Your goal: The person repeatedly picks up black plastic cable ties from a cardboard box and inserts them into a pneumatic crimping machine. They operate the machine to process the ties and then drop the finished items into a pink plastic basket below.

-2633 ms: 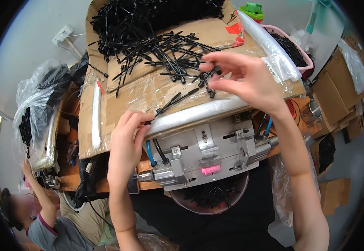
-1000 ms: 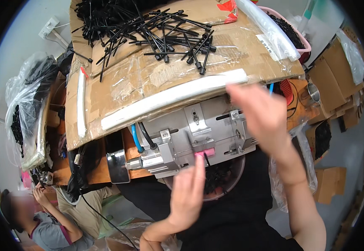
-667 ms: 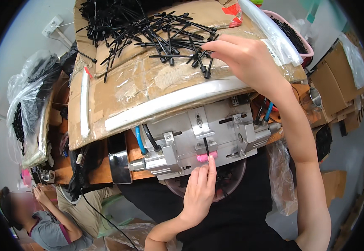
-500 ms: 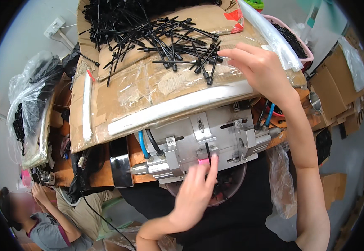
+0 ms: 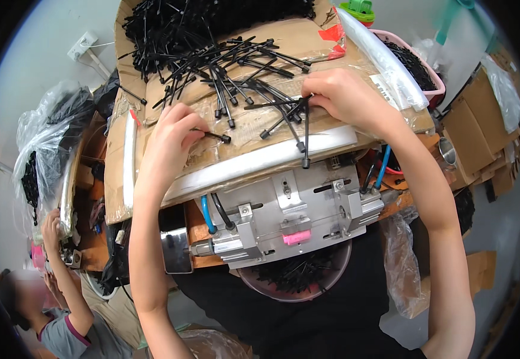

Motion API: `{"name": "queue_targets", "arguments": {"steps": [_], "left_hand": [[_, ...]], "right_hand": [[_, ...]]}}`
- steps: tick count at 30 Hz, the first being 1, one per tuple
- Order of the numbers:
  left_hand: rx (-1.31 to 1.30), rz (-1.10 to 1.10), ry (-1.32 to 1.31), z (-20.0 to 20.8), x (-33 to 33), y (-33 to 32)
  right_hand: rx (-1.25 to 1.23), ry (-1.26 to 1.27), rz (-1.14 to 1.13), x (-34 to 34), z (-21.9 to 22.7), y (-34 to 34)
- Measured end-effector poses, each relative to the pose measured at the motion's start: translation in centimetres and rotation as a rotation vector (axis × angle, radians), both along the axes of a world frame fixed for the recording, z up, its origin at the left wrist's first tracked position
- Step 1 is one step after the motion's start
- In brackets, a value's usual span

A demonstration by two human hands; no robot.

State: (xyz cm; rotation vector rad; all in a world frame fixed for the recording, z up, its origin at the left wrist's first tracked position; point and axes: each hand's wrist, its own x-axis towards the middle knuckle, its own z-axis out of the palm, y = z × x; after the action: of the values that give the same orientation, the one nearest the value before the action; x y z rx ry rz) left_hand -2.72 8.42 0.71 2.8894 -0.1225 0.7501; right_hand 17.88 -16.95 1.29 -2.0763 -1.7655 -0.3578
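Note:
On the cardboard lies a loose pile of thin black rods with knobbed ends (image 5: 227,81). My left hand (image 5: 175,134) is over the left part of the cardboard, fingers pinched on one black rod (image 5: 217,136) whose knob points right. Further right, my right hand (image 5: 346,99) pinches a black rod (image 5: 306,134) that hangs with its knob toward me; other rods cross beside its fingertips. Below the cardboard stands a metal fixture (image 5: 266,212) with a clamp block at each side and a pink piece (image 5: 296,237) at its middle front.
A bowl of black rods (image 5: 296,281) sits under the fixture. White padding (image 5: 260,158) runs along the cardboard's near edge. Blue and black air hoses (image 5: 207,215) reach the fixture. A pink basket (image 5: 436,81) stands far right. At lower left another person (image 5: 68,317) works.
My left hand has moved from the fixture up to the cardboard and now holds a rod. The rod at the fixture is gone. My right hand has drawn some rods nearer.

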Motion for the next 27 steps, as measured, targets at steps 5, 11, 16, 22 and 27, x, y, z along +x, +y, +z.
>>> {"name": "queue_targets", "arguments": {"steps": [5,11,16,22,27], "left_hand": [[-0.3,-0.001,0.2,0.6,-2.7,-2.7],[-0.251,-0.006,0.198,0.9,-2.5,-4.9],[-0.209,0.075,0.142,0.4,-2.4,-6.3],[-0.255,0.079,0.063,-0.1,-0.9,-7.0],[-0.223,0.106,0.226,1.2,-2.2,-7.2]], "right_hand": [[-0.044,-0.078,-0.059,-0.9,0.8,-0.4],[-0.024,-0.097,0.028,-3.9,3.8,-1.1],[-0.143,-0.077,0.241,-7.3,2.5,-2.2],[0.213,0.299,0.372,-3.4,0.9,2.5],[0.36,0.905,0.119,-2.9,5.2,2.3]]}}
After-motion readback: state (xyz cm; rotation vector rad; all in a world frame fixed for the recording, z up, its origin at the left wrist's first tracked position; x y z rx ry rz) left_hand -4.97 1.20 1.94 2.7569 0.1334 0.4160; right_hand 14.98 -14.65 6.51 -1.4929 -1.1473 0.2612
